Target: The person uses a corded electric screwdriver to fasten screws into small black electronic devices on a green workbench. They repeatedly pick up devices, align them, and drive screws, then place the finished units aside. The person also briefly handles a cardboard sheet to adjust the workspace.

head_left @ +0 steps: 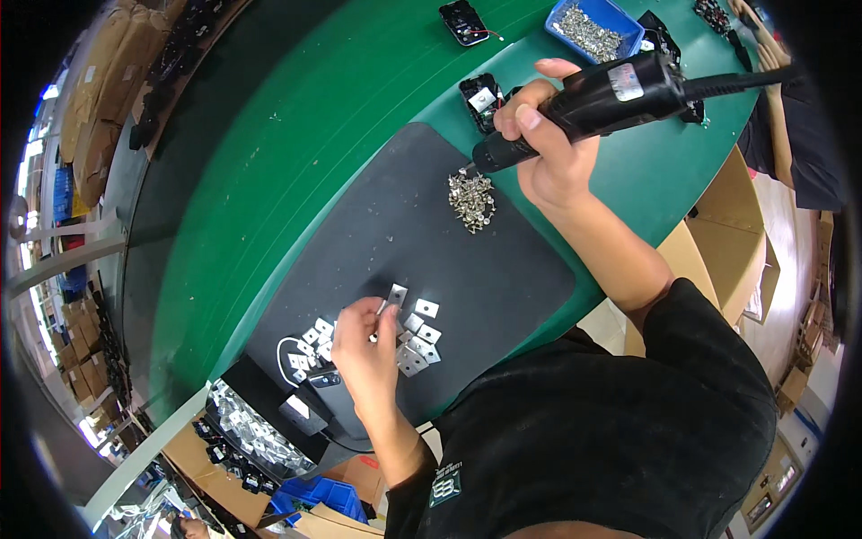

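My right hand (558,157) is wrapped around a black electric screwdriver (620,94), held at a slant with its cable running off to the right. The screwdriver's tip meets the upper edge of a pile of small silver screws (472,205) on the dark mat (377,216). Nearer me, my left hand (366,355) pinches a small silver metal plate (397,294) with a hole in it between thumb and fingers. More loose plates (427,308) lie to the right of that hand, and a cluster of small metal pieces (311,340) lies to its left.
A black box with a white label (303,409) and a tray of silver parts (256,436) stand at the lower left. A blue bin of small metal parts (593,34) and black casings (462,22) are at the far side. Another person's arm (778,112) shows at right, above cardboard boxes (718,238).
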The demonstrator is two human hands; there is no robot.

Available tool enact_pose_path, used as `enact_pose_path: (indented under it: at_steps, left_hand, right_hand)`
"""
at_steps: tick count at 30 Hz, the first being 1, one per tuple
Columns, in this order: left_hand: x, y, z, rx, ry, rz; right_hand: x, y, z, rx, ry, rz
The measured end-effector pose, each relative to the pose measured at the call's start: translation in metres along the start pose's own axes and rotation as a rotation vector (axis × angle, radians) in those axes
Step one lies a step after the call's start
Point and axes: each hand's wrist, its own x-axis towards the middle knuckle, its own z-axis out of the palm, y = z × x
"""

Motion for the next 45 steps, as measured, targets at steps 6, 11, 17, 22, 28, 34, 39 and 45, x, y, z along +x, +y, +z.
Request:
enact_pose_path:
  at_steps: [6,11,17,22,28,34,39,45]
  left_hand:
    - [0.001,0.001,-0.006,-0.385,0.022,0.019]
    - [0.029,0.017,0.003,0.017,-0.084,0.263]
    - [0.082,0.054,0.035,-0.601,-0.23,0.024]
    - [0.18,0.106,0.088,-0.455,-0.224,0.222]
    - [0.265,0.141,0.134,-0.149,-0.013,0.544]
    - [0.277,0.142,0.161,-0.154,-0.037,0.531]
    - [0.281,0.143,0.168,-0.165,-0.095,0.338]
    - [0.289,0.142,0.153,-0.24,-0.145,0.33]
  right_hand:
    - [0.002,-0.02,0.004,0.1,-0.003,-0.031]
    - [-0.005,-0.031,-0.004,0.142,-0.029,-0.031]
    - [-0.008,-0.035,-0.006,0.186,-0.008,0.049]
    - [-0.004,-0.034,-0.018,0.183,-0.011,0.053]
    - [0.0,-0.028,-0.028,0.256,-0.049,-0.023]
    - [0.001,-0.038,-0.028,0.173,-0.001,0.197]
    - [0.001,-0.037,-0.033,0.122,-0.094,0.184]
    - [0.0,-0.036,-0.025,0.213,-0.078,0.172]
